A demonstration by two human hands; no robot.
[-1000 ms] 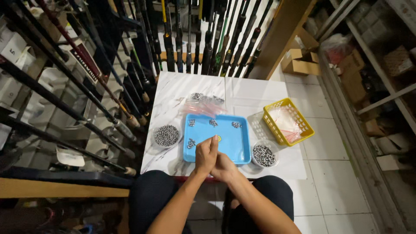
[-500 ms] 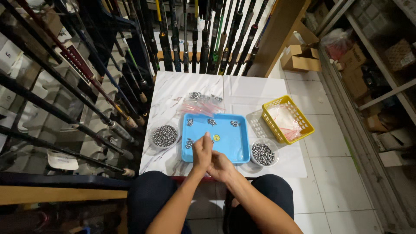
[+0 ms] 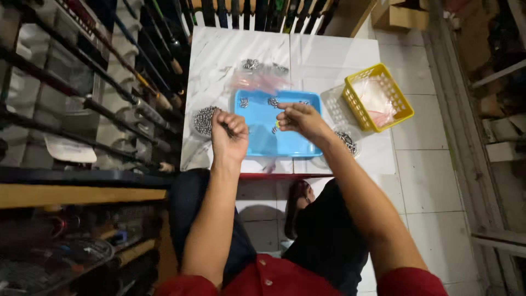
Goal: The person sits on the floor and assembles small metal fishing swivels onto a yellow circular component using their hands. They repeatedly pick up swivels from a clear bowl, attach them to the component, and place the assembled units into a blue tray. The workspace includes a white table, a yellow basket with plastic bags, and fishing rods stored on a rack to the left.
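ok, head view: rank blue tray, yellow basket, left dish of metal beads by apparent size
1. blue tray, clearly largest, though hands cover part.
2. yellow basket.
3. left dish of metal beads, smallest; left hand overlaps its edge.

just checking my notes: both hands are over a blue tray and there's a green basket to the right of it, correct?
Not quite: the basket is yellow, not green, as the head view shows. The rest stands: both hands, left and right, are over the blue tray, with the basket to its right.
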